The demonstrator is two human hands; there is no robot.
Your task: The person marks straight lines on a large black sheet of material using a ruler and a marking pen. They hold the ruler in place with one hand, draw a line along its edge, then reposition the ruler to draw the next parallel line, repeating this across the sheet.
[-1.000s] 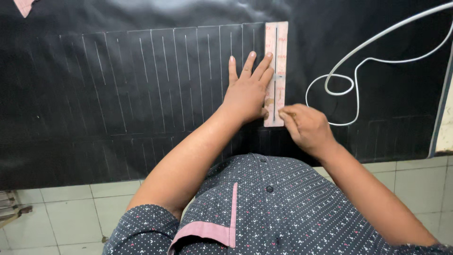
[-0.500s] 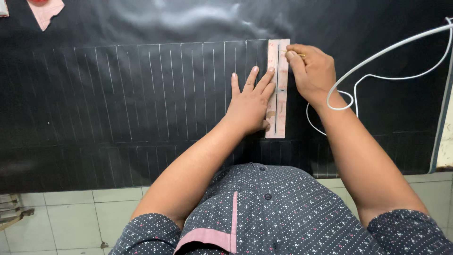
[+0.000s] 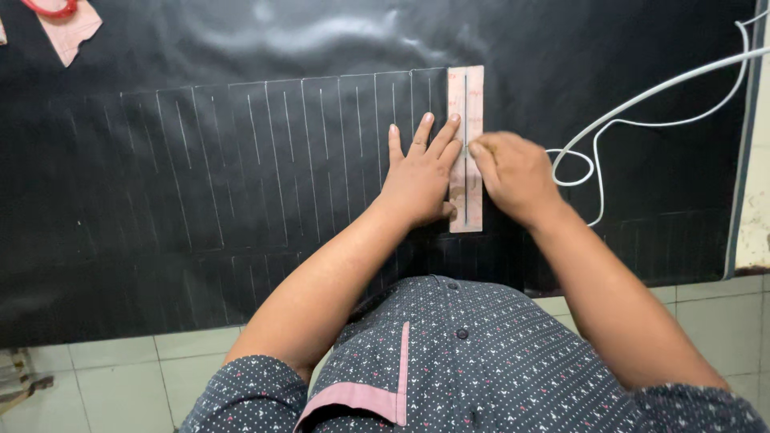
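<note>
On the black sheet (image 3: 200, 265) that covers the worktop, a long pale pink ruler (image 3: 466, 96) lies pointing away from the person, at the right end of a row of thin white lines (image 3: 265, 152) already drawn across the sheet. The left hand (image 3: 421, 172) rests flat and open beside the ruler, fingers spread, with the fingertips and thumb side pressing on the ruler's left edge; that pressure looks meant to keep the straightedge from sliding. The right hand (image 3: 513, 172) is curled closed just to the right, its fingertips pinched together against the ruler's slotted middle as though around a small marking tool, but the tool itself is hidden and I cannot tell what it is. A white cord (image 3: 642, 100) loops over the sheet to the right of that hand, apart from the ruler. At the far left corner lie pink scraps (image 3: 72, 36) with something red on them.
</note>
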